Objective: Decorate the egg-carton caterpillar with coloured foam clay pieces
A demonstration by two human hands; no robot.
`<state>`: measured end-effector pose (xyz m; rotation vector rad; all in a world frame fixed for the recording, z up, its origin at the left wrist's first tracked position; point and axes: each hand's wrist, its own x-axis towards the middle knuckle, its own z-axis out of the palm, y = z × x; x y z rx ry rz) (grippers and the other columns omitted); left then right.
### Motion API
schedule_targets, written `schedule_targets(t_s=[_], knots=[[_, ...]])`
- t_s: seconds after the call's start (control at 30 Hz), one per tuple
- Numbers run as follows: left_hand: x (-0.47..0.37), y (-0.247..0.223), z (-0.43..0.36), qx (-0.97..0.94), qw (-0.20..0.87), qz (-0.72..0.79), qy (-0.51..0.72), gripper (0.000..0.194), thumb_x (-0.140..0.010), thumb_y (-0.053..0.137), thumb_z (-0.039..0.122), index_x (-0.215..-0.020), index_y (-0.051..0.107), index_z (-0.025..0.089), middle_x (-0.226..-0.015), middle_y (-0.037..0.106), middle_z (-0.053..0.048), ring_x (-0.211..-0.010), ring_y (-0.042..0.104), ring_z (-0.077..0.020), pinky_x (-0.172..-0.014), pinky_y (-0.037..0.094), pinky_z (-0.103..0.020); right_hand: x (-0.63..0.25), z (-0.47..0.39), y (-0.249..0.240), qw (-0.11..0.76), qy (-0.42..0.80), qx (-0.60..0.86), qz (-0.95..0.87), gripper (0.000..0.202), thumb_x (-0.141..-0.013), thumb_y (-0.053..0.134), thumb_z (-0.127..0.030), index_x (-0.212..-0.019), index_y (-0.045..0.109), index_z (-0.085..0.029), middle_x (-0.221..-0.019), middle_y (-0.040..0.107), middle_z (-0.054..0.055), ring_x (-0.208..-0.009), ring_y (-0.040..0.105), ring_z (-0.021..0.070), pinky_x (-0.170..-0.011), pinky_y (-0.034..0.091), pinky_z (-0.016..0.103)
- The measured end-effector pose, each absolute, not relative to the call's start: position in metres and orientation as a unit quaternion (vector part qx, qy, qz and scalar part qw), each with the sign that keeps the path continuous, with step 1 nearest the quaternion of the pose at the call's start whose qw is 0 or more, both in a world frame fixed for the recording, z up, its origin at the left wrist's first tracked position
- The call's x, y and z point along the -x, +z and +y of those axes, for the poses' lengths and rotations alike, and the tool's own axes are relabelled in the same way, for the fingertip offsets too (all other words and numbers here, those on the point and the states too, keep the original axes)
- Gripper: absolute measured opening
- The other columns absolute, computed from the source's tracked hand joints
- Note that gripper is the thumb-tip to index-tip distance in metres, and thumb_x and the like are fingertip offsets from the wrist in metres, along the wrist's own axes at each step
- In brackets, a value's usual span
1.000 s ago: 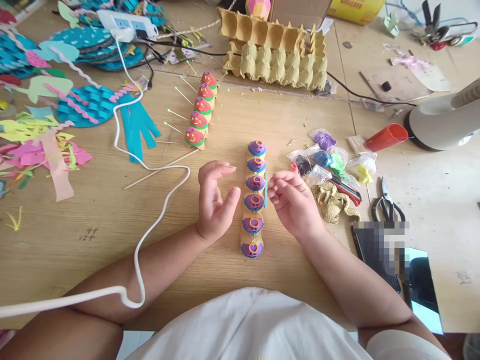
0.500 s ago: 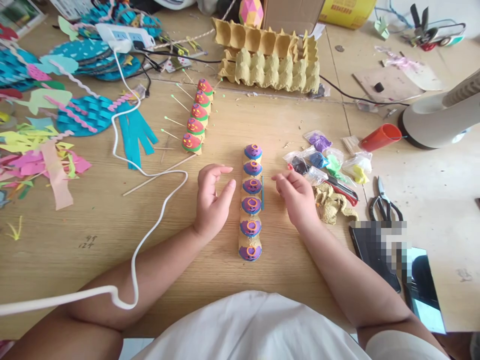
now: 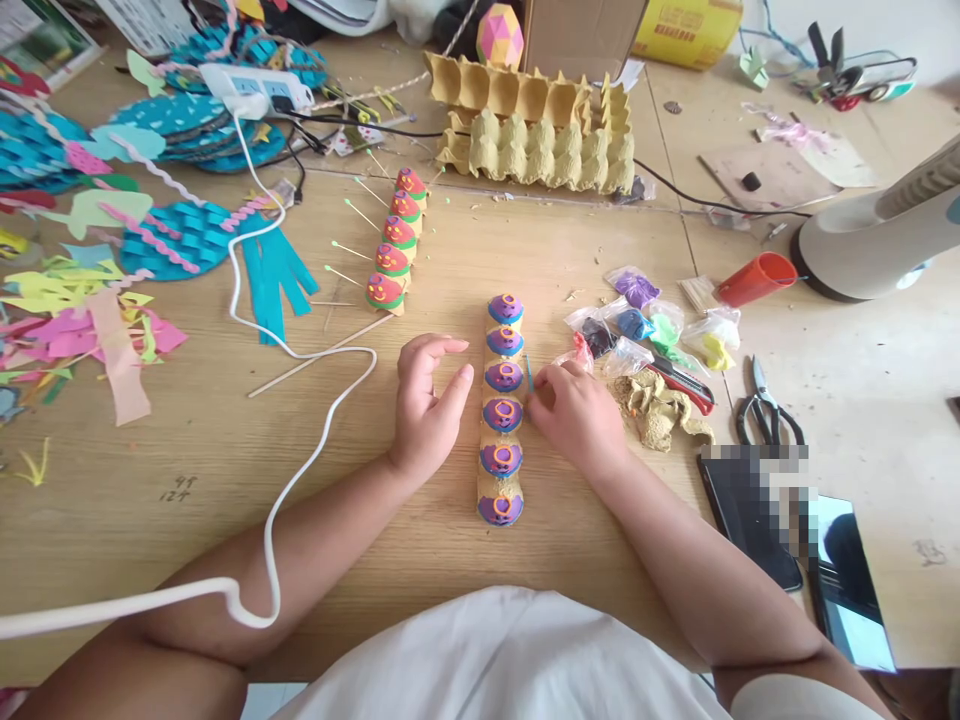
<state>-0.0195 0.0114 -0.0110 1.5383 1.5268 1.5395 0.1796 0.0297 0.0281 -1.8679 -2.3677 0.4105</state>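
A row of egg-carton cups, painted purple and blue with small faces and orange rings, stands lengthwise in front of me. To its left, my left hand is open and empty, its curved fingers and thumb apart. My right hand is closed at the row's right side, fingertips pinched at the lower end of a thin blue stick. The stick's upper part shows beside the cups; its lower end is hidden by the fingers. Farther off is a similar red and green row with green-tipped pins at its sides.
Bags of coloured clay, a utility knife, carton scraps and scissors lie right. Egg cartons stand at the back. A white cable crosses the left side, near paper scraps. Phones rest at the right.
My right hand has moved left and slightly down to the blue stick, which now leans a little. My left hand has hardly moved. The whole view has shifted slightly.
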Motion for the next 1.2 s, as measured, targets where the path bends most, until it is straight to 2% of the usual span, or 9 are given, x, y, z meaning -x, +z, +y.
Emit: schedule_targets(t_s=[0.13, 0.3, 0.43, 0.6, 0.7, 0.8, 0.93, 1.03, 1.2], knots=[[0.019, -0.011, 0.011, -0.569, 0.235, 0.563, 0.551, 0.019, -0.096, 0.065, 0.028, -0.115, 0.064, 0.025, -0.122, 0.064, -0.007, -0.124, 0.059, -0.0229, -0.111, 0.046, -0.041, -0.182, 0.03, 0.028, 0.037, 0.108, 0.615, -0.78, 0.016, -0.094, 0.056, -0.02, -0.098, 0.071, -0.017, -0.103, 0.074, 0.014, -0.086, 0.068, 0.0257, -0.07, 0.043, 0.034], [0.019, -0.01, 0.01, -0.579, 0.233, 0.569, 0.535, 0.019, -0.096, 0.065, 0.026, -0.114, 0.064, 0.024, -0.123, 0.066, -0.008, -0.125, 0.059, -0.0241, -0.109, 0.045, -0.041, -0.186, 0.031, 0.023, 0.055, 0.096, 0.611, -0.784, 0.011, -0.089, 0.058, -0.017, -0.087, 0.068, -0.017, -0.092, 0.072, 0.017, -0.075, 0.064, 0.0262, -0.065, 0.041, 0.035], [0.018, -0.008, 0.008, -0.615, 0.223, 0.576, 0.491, 0.021, -0.098, 0.061, 0.025, -0.119, 0.063, 0.024, -0.124, 0.068, -0.008, -0.122, 0.061, -0.0242, -0.107, 0.044, -0.041, -0.187, 0.034, 0.026, 0.123, 0.134, 0.626, -0.758, 0.006, -0.088, 0.058, -0.018, -0.084, 0.061, -0.02, -0.084, 0.068, 0.011, -0.071, 0.058, 0.0226, -0.062, 0.035, 0.033], [0.015, -0.006, 0.004, -0.666, 0.168, 0.587, 0.428, 0.028, -0.104, 0.051, 0.029, -0.128, 0.061, 0.022, -0.116, 0.07, -0.01, -0.116, 0.058, -0.0267, -0.107, 0.041, -0.044, -0.187, 0.038, 0.028, 0.246, 0.277, 0.604, -0.705, 0.011, -0.089, 0.055, -0.022, -0.081, 0.048, -0.025, -0.067, 0.055, -0.002, -0.06, 0.046, 0.0155, -0.059, 0.03, 0.03], [0.013, -0.006, 0.003, -0.673, 0.166, 0.616, 0.374, 0.035, -0.105, 0.048, 0.034, -0.135, 0.059, 0.02, -0.112, 0.073, -0.01, -0.112, 0.057, -0.0295, -0.105, 0.04, -0.046, -0.186, 0.039, 0.023, 0.278, 0.322, 0.59, -0.686, 0.014, -0.088, 0.056, -0.023, -0.081, 0.044, -0.026, -0.062, 0.046, -0.006, -0.057, 0.04, 0.0144, -0.057, 0.028, 0.029], [0.013, -0.007, 0.004, -0.675, 0.182, 0.627, 0.343, 0.038, -0.105, 0.05, 0.038, -0.138, 0.059, 0.022, -0.112, 0.075, -0.01, -0.109, 0.057, -0.0301, -0.104, 0.04, -0.048, -0.184, 0.038, 0.016, 0.289, 0.359, 0.567, -0.682, 0.016, -0.087, 0.058, -0.023, -0.08, 0.045, -0.026, -0.062, 0.044, -0.007, -0.057, 0.038, 0.0138, -0.057, 0.027, 0.03], [0.014, -0.008, 0.006, -0.651, 0.24, 0.6, 0.398, 0.034, -0.106, 0.048, 0.039, -0.131, 0.064, 0.023, -0.114, 0.073, -0.01, -0.111, 0.061, -0.028, -0.105, 0.043, -0.047, -0.18, 0.038, 0.011, 0.338, 0.438, 0.532, -0.641, 0.017, -0.087, 0.059, -0.025, -0.078, 0.045, -0.026, -0.065, 0.047, -0.006, -0.059, 0.038, 0.0136, -0.057, 0.028, 0.028], [0.014, -0.008, 0.007, -0.599, 0.34, 0.552, 0.469, 0.032, -0.107, 0.047, 0.042, -0.127, 0.063, 0.022, -0.124, 0.07, -0.011, -0.116, 0.064, -0.0249, -0.105, 0.048, -0.043, -0.178, 0.039, 0.013, 0.373, 0.497, 0.512, -0.593, 0.016, -0.087, 0.06, -0.029, -0.079, 0.047, -0.026, -0.073, 0.058, -0.003, -0.062, 0.043, 0.0134, -0.058, 0.033, 0.028], [0.008, -0.004, 0.006, -0.487, 0.49, 0.478, 0.543, 0.032, -0.103, 0.058, 0.046, -0.125, 0.06, 0.024, -0.118, 0.073, -0.009, -0.111, 0.069, -0.0214, -0.098, 0.054, -0.037, -0.177, 0.04, 0.019, 0.399, 0.581, 0.472, -0.53, 0.018, -0.088, 0.062, -0.035, -0.081, 0.048, -0.025, -0.088, 0.073, 0.0, -0.06, 0.044, 0.0114, -0.056, 0.036, 0.026]])
